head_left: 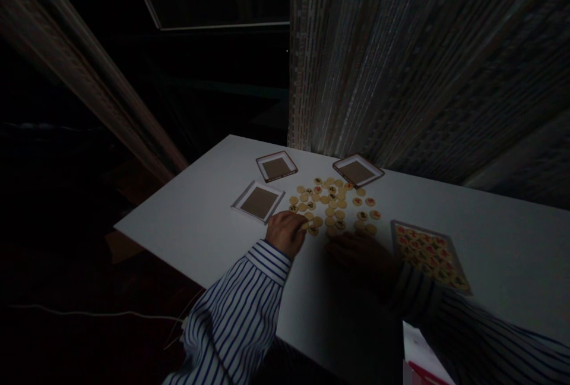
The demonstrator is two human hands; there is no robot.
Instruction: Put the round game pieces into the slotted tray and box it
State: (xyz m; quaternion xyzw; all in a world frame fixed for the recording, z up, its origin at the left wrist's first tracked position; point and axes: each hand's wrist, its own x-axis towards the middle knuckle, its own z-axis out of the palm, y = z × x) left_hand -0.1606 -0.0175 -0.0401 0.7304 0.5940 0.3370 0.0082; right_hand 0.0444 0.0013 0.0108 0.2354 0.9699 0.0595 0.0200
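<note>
**Round tan game discs (329, 210) being handled on a white surface (187, 224)**

A loose cluster of the discs is being kept near the middle of the surface. Red and black characters are being shown on their faces, but they are too small to be read. The left hand (285, 233), with a blue-and-white striped sleeve (234, 308) being worn down to the wrist, is being held at the cluster's near edge, its fingers being drawn together on a single disc (305, 226). The right hand (360, 257) is being kept just beside the cluster and is being darkened by shadow, so whether it is open or closed on anything cannot be told.

Three square trays with brown bases are being left without discs: one (258, 202) to the left of the cluster and two (276, 166) (357, 170) behind it. A fourth tray (430, 256), to the right of the right hand, is being filled by rows of discs. A sheet of paper with a red edge (421, 355) is being partly shown below the surface's near edge, and no writing can be read on it.
</note>
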